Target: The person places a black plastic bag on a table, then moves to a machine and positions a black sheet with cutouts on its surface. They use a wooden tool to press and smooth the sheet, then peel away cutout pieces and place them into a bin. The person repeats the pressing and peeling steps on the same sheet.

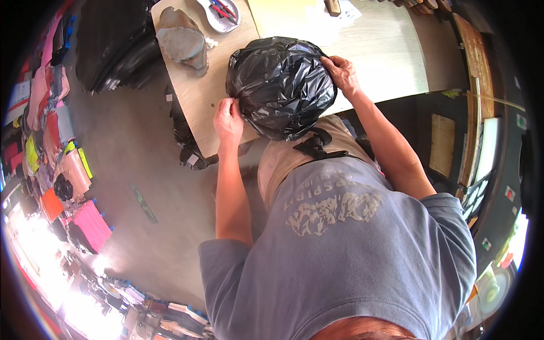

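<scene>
A bulging, rounded black plastic bag (pixel 280 85) is held between my hands at the table's near edge. What fills it, if anything, is hidden by the crinkled plastic. My left hand (pixel 229 118) pinches the bag's lower left side, fingers closed on the film. On the upper right side, my right hand (pixel 341 73) grips the bag with the thumb and fingers pressed together. Part of the bag overhangs the table edge, close to my lap.
On the pale wooden table (pixel 198 122) lie a grey stone-like lump (pixel 182 45), a white dish (pixel 222 24) with pens, and a yellow sheet (pixel 283 20). A large black bundle (pixel 119 45) stands left of the table. Stacks of coloured sheets (pixel 85 226) line the far left.
</scene>
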Available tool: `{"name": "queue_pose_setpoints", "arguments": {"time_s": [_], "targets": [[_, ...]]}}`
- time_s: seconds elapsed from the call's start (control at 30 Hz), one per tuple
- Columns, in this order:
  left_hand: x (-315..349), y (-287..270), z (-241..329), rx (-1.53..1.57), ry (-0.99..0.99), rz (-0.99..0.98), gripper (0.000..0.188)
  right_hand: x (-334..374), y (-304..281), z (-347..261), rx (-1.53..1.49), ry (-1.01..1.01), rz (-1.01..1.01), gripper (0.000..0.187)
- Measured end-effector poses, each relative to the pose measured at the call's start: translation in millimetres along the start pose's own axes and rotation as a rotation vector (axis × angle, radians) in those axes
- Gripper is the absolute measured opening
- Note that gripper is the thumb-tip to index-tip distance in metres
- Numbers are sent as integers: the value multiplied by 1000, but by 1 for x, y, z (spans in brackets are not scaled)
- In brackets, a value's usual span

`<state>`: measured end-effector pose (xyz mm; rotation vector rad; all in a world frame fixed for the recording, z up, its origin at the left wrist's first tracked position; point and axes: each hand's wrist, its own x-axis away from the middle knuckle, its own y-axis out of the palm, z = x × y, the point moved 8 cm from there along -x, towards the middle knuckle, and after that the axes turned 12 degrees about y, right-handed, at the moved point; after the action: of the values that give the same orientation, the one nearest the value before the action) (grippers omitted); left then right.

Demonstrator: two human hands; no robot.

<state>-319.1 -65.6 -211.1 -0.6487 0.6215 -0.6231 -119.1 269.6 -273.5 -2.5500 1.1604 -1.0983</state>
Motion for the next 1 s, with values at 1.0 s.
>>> {"name": "queue_pose_setpoints", "arguments": {"time_s": [1.0], "targets": [[-168,89,-56,-55,-280,-537,41,-8,5,13,246,-42,6,57]]}}
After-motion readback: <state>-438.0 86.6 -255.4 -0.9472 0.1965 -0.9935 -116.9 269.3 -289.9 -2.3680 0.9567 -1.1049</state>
